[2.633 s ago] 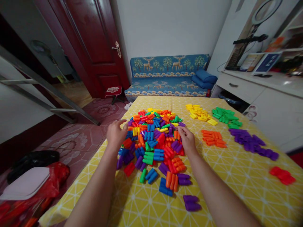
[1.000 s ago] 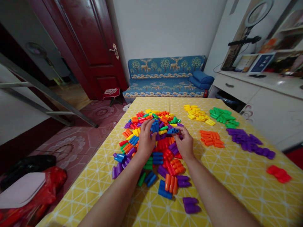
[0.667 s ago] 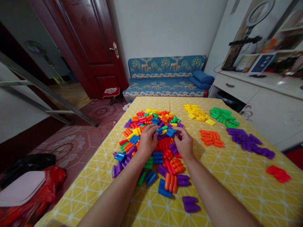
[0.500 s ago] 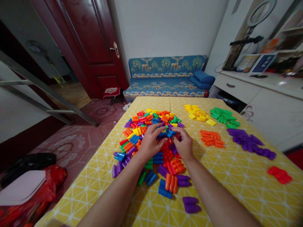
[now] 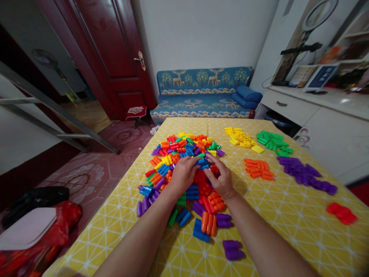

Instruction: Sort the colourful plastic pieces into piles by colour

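Note:
Over the mixed pile of plastic toy building blocks (image 5: 164, 169), both my hands close in on blue blocks (image 5: 203, 164) made of joined tubes. My left hand (image 5: 184, 173) has its fingers curled onto their left side. From the right, my right hand (image 5: 221, 177) grips them between thumb and forefinger. The fingers partly cover the blue blocks, so how many there are is unclear. Red blocks (image 5: 204, 187) lie just below the hands. Nearer me are an orange block (image 5: 208, 224) and a purple block (image 5: 233, 250).
Single-colour groups lie to the right: yellow blocks (image 5: 242, 137), green blocks (image 5: 273, 142), orange blocks (image 5: 259, 168), purple blocks (image 5: 305, 175) and red blocks (image 5: 341, 213). A yellow patterned cloth (image 5: 273, 231) covers the table. Beyond it stands a blue sofa (image 5: 201, 102).
The blue blocks have shifted slightly left and turned between my hands. My right hand has moved a little left, its forefinger reaching across their far side.

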### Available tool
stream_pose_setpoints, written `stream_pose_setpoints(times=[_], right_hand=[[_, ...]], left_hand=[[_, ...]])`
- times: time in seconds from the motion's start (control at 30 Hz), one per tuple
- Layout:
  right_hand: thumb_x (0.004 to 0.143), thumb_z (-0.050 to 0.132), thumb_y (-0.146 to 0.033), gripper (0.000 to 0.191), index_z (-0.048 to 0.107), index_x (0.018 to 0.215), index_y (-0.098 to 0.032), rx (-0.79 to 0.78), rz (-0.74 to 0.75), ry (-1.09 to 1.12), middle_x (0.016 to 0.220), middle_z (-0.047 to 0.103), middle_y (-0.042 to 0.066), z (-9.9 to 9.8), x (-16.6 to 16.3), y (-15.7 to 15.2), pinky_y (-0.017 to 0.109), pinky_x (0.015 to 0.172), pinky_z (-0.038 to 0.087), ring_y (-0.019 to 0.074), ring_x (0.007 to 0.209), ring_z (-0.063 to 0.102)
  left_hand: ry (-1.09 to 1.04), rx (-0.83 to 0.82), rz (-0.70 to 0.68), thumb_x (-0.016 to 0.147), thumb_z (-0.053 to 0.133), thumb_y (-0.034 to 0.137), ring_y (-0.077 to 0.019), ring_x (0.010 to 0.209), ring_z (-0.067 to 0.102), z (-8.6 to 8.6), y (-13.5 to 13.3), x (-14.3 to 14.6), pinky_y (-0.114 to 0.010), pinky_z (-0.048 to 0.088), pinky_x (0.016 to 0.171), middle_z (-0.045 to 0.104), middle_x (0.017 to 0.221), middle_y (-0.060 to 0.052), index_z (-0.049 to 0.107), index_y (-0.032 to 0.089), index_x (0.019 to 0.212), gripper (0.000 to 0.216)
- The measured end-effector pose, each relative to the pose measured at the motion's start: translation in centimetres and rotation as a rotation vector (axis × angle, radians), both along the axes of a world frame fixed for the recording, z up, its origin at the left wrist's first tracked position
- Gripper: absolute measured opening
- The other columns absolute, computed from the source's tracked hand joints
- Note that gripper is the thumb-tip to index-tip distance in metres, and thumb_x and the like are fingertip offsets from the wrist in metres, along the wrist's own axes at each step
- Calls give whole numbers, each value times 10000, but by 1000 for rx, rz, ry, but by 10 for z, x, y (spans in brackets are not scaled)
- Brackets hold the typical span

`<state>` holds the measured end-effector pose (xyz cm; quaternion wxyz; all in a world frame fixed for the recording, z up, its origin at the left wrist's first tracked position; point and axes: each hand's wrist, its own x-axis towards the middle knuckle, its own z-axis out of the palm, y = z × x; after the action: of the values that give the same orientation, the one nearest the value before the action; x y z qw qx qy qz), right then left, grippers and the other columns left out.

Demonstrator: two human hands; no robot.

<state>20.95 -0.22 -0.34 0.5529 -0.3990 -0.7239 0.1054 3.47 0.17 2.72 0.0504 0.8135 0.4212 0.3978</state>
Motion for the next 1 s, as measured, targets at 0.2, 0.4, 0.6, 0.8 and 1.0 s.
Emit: stream_pose_setpoints(times=[0.2,0.4,0.6,0.8,1.0], right_hand=[[847,655,-306,507,515,1332,-254,73,-15,-69,1247,646,77,-8,-2,2,404,956,522,233,1097,638],[822,702,-359,391,592,1178,-241,180,-28,-27,1069,690,75,1,-7,0,385,896,556,224,999,665],[827,697,-346,297,603,1086,-235,164,57,10,1047,661,69,14,-11,-7,382,894,545,213,1016,635],[819,698,-310,245,590,1029,-242,115,37,18,1024,654,62,13,-13,-8,407,912,536,211,1005,629],[821,663,-237,239,585,1047,-226,102,-103,71,1092,628,87,6,-9,3,443,966,505,230,1098,591]], left_hand=[[13,-25,-23,954,464,234,-209,875,623,1,-1,1,-331,515,803,672,939,-99,640,151,1138,267],[5,14,-72,951,458,213,-218,945,603,0,1,0,-357,500,860,676,992,-112,652,139,1088,248],[103,41,-90,891,441,102,-222,898,581,-2,3,-2,-360,496,808,654,905,-112,652,141,812,229],[130,36,-86,821,477,59,-221,910,590,-5,5,-3,-363,503,815,657,923,-98,665,153,826,210],[95,17,8,829,576,129,-236,1034,596,-8,4,-3,-395,503,909,650,1104,-102,658,178,1080,268]])
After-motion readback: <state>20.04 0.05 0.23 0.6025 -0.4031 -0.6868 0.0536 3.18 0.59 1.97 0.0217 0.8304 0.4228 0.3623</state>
